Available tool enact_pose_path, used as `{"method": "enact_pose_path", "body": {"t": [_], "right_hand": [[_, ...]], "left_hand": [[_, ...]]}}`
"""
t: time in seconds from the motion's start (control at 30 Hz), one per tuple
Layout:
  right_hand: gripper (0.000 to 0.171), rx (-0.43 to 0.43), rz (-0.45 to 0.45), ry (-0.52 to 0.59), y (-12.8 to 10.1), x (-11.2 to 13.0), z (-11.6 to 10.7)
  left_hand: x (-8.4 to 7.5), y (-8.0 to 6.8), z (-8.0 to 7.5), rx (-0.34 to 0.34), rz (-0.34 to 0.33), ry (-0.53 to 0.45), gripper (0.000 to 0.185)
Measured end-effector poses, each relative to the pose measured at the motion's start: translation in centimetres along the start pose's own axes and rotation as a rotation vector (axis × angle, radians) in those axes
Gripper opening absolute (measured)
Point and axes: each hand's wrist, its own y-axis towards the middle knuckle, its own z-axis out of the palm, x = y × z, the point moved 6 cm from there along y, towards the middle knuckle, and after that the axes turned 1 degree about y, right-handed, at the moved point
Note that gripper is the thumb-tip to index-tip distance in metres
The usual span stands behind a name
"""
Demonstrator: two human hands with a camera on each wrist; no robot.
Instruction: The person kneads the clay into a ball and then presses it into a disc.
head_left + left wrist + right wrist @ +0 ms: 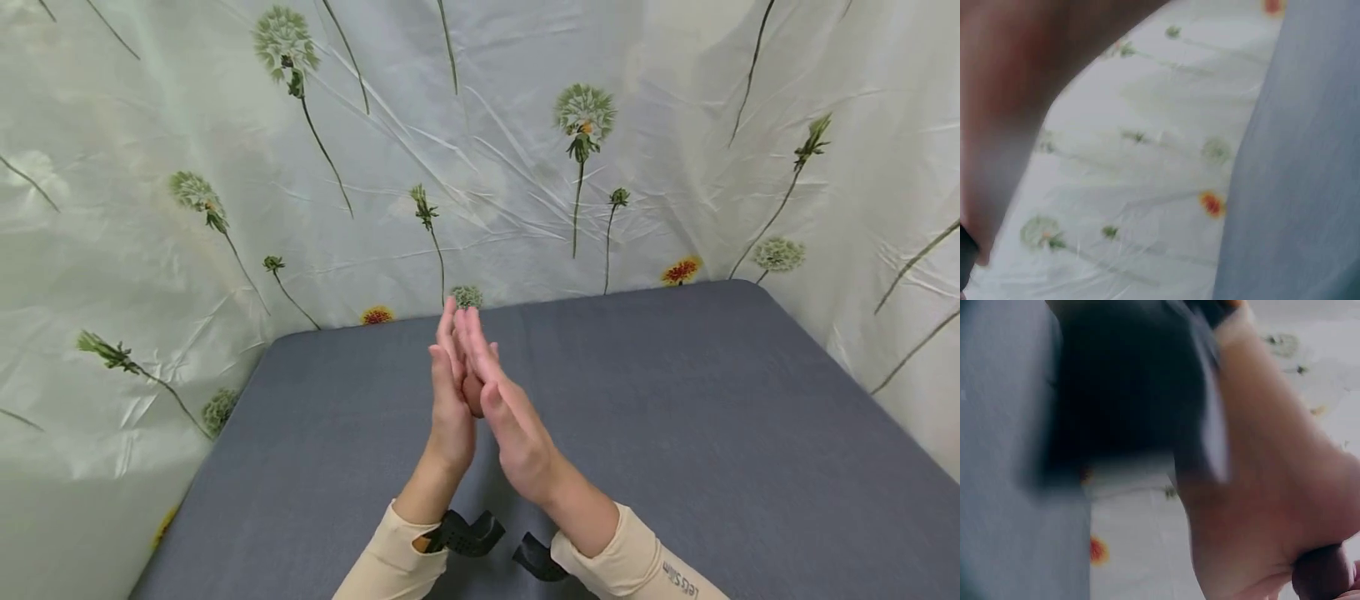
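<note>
In the head view my left hand [453,417] and right hand [521,433] face each other palm to palm, fingers straight and pointing up and away. The fingertips lean together while the heels of the palms stand apart. Between the palms sits a smooth, rounded reddish-brown lump [473,395], largely hidden by the hands. From the right wrist the lump [1322,573] shows as a dark rounded end against a palm; its kind I cannot tell. Blurred bare skin fills the upper left of the left wrist view.
Below the hands stretches a table with a dark grey cloth [690,417]. Behind and beside it hangs a pale curtain [495,150] printed with dandelions and flowers. Black wrist mounts [471,534] sit at both wrists, by the cream sleeves [393,558].
</note>
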Motion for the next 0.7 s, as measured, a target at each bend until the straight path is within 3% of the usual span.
{"method": "enact_pose_path", "body": {"t": [0.17, 0.3, 0.53, 0.6, 0.7], "right_hand": [[0.075, -0.053, 0.071, -0.008, 0.3, -1.4, -1.9], [0.076, -0.037, 0.112, 0.053, 0.4, -2.6, -1.3], [0.073, 0.057, 0.083, -0.008, -0.3, -2.2, 1.9], [0.074, 0.056, 0.04, -0.036, -0.4, -1.4, 1.9], [0.077, 0.031, -0.043, -0.076, -0.4, -0.2, 1.1]], "left_hand": [[-0.5, -1.0, 1.7, 0.062, 0.059, 0.124, 0.096], [-1.6, -1.1, 1.3, 0.047, 0.096, 0.167, 0.098], [-2.1, 0.1, -2.0, -0.09, 0.079, 0.071, 0.102], [-1.4, 0.4, -2.1, -0.087, 0.05, 0.01, 0.102], [-0.2, 0.3, -1.0, -0.017, 0.009, -0.049, 0.1]]}}
